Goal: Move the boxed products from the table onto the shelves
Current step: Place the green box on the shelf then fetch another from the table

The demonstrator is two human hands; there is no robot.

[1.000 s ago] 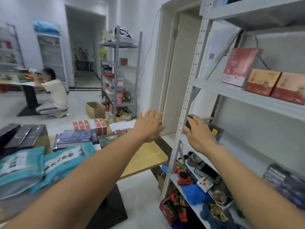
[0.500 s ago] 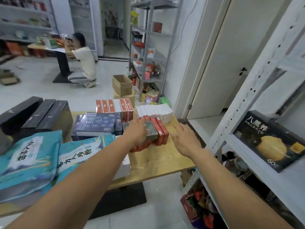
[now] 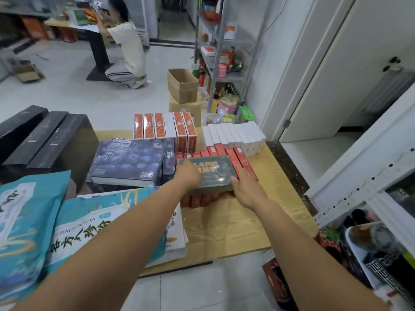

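A dark green flat box (image 3: 213, 171) with gold lettering lies on top of a row of red boxes (image 3: 238, 158) on the wooden table (image 3: 235, 223). My left hand (image 3: 187, 175) grips its left end. My right hand (image 3: 246, 186) holds its near right corner, fingers along the right edge. Behind stand orange and white upright boxes (image 3: 165, 127) and a row of white boxes (image 3: 233, 136). A stack of dark blue boxes (image 3: 129, 161) sits to the left. The white metal shelf (image 3: 359, 182) rises at the right.
Teal bags (image 3: 29, 221) and black long boxes (image 3: 42, 135) fill the table's left side. Below the shelf's post lie mixed goods (image 3: 368, 250). A person (image 3: 128, 48) crouches on the floor far back. A cardboard box (image 3: 183, 85) and a second shelf (image 3: 221, 52) stand behind the table.
My view turned from the shelf down to the table. Both hands moved from the shelf to the dark green box and took hold of its two ends.
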